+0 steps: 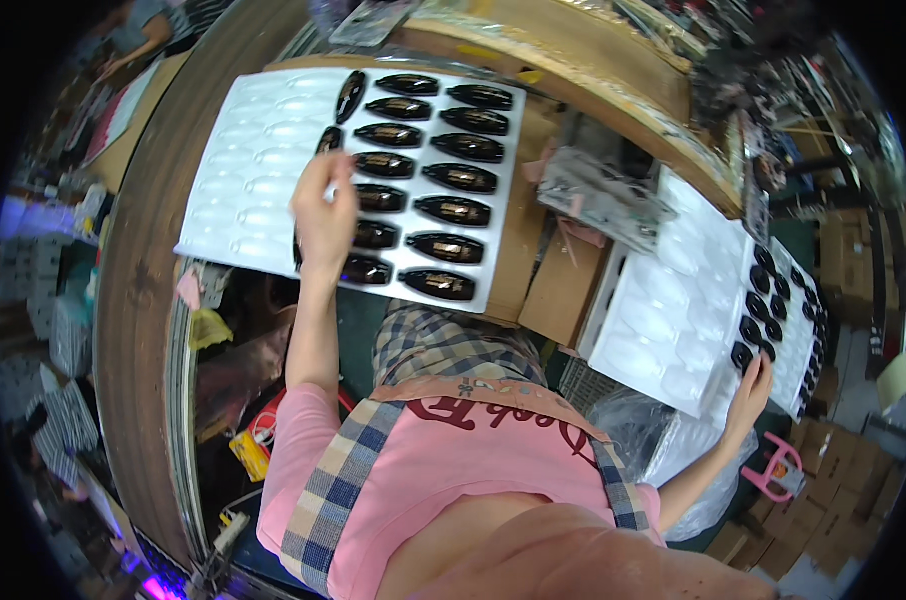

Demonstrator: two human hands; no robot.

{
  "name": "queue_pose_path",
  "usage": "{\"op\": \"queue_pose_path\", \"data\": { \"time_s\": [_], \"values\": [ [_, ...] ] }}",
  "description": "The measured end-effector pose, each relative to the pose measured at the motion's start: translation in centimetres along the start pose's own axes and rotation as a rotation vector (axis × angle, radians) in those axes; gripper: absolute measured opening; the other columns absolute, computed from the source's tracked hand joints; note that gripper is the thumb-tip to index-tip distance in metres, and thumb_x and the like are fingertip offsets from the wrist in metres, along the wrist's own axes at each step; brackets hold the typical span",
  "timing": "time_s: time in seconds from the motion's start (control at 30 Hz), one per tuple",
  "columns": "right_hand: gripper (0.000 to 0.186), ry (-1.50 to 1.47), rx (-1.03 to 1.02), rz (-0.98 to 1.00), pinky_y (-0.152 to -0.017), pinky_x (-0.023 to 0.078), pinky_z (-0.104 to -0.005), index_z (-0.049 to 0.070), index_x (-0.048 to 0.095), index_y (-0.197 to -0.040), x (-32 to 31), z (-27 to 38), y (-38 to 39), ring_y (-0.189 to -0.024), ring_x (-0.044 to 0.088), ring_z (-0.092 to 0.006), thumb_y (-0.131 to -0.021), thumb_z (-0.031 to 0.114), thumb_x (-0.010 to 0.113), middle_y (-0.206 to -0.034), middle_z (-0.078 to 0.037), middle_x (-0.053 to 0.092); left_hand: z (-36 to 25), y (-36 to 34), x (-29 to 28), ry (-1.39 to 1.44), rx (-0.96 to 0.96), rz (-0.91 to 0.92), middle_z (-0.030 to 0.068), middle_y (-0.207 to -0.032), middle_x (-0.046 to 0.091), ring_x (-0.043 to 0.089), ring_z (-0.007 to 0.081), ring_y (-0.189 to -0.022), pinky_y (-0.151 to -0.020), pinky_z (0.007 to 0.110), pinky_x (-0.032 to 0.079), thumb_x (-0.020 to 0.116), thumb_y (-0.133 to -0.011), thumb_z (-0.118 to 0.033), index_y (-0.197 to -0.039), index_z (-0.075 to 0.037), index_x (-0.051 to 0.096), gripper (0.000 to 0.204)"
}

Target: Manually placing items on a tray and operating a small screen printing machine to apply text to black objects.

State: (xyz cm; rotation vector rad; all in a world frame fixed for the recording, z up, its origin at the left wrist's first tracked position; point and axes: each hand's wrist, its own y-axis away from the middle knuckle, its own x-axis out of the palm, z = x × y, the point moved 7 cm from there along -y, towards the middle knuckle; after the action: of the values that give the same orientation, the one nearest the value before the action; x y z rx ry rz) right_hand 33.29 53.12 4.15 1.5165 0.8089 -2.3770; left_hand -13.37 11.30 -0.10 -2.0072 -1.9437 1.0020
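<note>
A white moulded tray point(273, 235) lies across the bench in front of me, its right part carrying rows of glossy black oval pieces point(446, 247) with gold markings. Over the middle of that tray is my left hand point(325, 215), closed, its fingertips at the lower end of an obliquely turned black oval piece point(329, 140). Another piece point(350, 97) beyond it is turned likewise. Off to the right, my right hand point(751, 392) reaches to a stack of white trays point(663, 310), fingers together at one of the smaller-looking black pieces point(741, 355) clustered there.
A wooden ledge point(563, 60) runs behind the trays. A clear plastic box point(603, 195) and a brown cardboard piece point(565, 290) sit between the two tray areas. At lower right are a pink stool point(776, 468) and cardboard boxes point(843, 490). Other people work at far left.
</note>
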Motion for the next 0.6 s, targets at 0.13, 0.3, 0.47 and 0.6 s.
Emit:
{"op": "queue_pose_path", "data": {
  "time_s": [0.13,0.3,0.47,0.6],
  "values": [
    [0.037,-0.374,-0.249,0.024,-0.083,0.038,-0.0258,0.005,0.048,-0.116,1.6,9.3,-3.6,-0.105,0.044,-0.0161,-0.081,0.010,0.056,-0.124,-0.009,0.040,-9.6,-4.5,12.4,0.193,0.314,0.633,0.0165,-0.089,0.058,0.055,0.0312,-0.079,-0.070,0.034,0.044,0.051,-0.083,-0.018,-0.092,-0.001,0.060,0.021],
    [0.044,-0.530,-0.352,0.164,-0.072,0.042,-0.0227,0.000,0.051,-0.110,4.0,17.6,-5.4,-0.087,0.051,-0.0138,-0.071,0.013,0.068,-0.110,-0.009,0.047,-9.7,-6.4,24.3,-0.005,0.280,0.815,0.0116,-0.080,0.060,0.057,0.0225,-0.071,-0.069,0.029,0.044,0.053,-0.084,-0.021,-0.092,0.000,0.060,0.024],
    [0.048,-0.512,-0.338,0.358,-0.079,0.041,-0.0277,-0.003,0.051,-0.107,8.2,21.3,-7.3,-0.092,0.051,-0.0166,-0.071,0.023,0.070,-0.106,-0.011,0.053,-9.8,-8.9,25.2,0.299,0.132,0.789,0.0093,-0.078,0.061,0.057,0.0188,-0.071,-0.069,0.027,0.044,0.054,-0.083,-0.023,-0.092,0.000,0.060,0.026],
    [0.049,-0.477,-0.548,0.305,-0.081,0.040,-0.0296,-0.003,0.051,-0.106,10.6,27.3,-7.9,-0.094,0.052,-0.0189,-0.071,0.026,0.070,-0.104,-0.013,0.055,-9.3,-10.7,20.5,0.569,-0.062,0.742,0.0075,-0.077,0.061,0.057,0.0158,-0.070,-0.069,0.025,0.043,0.055,-0.083,-0.024,-0.093,0.001,0.061,0.027]
  ]
}}
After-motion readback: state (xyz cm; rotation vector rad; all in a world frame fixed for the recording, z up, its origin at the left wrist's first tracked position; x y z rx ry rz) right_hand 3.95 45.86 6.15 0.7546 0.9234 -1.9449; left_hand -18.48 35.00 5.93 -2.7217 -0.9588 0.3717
